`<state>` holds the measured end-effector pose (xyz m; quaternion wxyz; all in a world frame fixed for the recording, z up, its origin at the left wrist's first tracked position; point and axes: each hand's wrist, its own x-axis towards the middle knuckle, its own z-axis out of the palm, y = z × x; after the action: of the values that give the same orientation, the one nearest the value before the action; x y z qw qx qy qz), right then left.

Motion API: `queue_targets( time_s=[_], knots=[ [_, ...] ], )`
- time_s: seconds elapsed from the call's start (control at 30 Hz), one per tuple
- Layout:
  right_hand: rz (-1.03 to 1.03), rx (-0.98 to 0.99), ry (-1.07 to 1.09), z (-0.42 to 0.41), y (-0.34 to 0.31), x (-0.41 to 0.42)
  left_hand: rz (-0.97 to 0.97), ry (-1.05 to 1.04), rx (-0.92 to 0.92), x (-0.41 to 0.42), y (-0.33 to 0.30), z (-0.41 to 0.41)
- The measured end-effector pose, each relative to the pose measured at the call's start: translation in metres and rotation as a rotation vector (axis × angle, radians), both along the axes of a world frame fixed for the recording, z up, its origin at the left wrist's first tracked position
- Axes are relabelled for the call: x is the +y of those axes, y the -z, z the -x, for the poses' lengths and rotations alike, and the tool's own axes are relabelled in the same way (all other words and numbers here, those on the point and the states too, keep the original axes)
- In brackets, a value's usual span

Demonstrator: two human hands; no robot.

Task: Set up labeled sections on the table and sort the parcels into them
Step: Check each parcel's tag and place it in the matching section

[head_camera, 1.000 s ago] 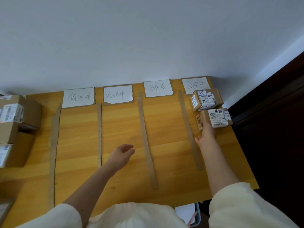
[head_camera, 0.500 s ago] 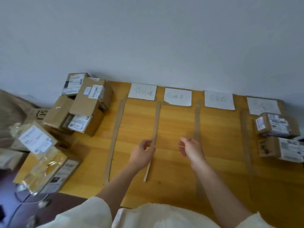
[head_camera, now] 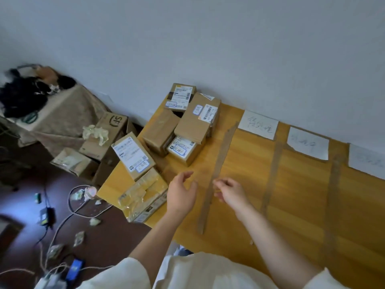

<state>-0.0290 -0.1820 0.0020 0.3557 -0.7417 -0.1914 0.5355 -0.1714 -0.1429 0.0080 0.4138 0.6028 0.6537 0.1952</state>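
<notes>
Several brown cardboard parcels are piled at the left end of the wooden table (head_camera: 245, 215): a long labeled box (head_camera: 198, 119) on top, one with a white label (head_camera: 133, 155) near the edge, and a tape-covered one (head_camera: 143, 197) at the front corner. Cardboard strips (head_camera: 216, 174) divide the tabletop into sections, each headed by a handwritten paper label (head_camera: 258, 125) against the wall. My left hand (head_camera: 181, 195) hovers open just right of the tape-covered parcel. My right hand (head_camera: 231, 191) hangs empty over the first strip, fingers loosely curled.
Left of the table, on the dark floor, lie more cardboard boxes (head_camera: 106, 134), cables (head_camera: 68, 213), a charger and crumpled paper scraps. A cloth-covered stand (head_camera: 58, 115) with dark items stands in the far left corner. The wall runs behind the table.
The view has swung left from the right-end section toward the parcel pile. My right hand let go of the parcel there, and both hands have moved left, empty.
</notes>
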Motion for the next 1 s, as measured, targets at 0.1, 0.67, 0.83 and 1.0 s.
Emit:
queue_targets(
  time_s=[0.1, 0.67, 0.83, 1.0],
  knots=[
    [-0.008, 0.02, -0.098, 0.035, 0.004, 0.021, -0.056, -0.087, -0.033, 0.017, -0.003, 0.032],
    [-0.211, -0.526, -1.009, 0.137, 0.0, 0.095, 0.143, -0.477, 0.038, 0.056, 0.028, 0.168],
    [-0.111, -0.438, -1.119, 0.14, 0.001, 0.099, 0.292, -0.48, -0.005, 0.053, 0.029, 0.171],
    [-0.021, -0.425, -1.205, 0.132, 0.002, 0.088, 0.325, -0.441, -0.038, 0.05, 0.029, 0.167]
  ],
)
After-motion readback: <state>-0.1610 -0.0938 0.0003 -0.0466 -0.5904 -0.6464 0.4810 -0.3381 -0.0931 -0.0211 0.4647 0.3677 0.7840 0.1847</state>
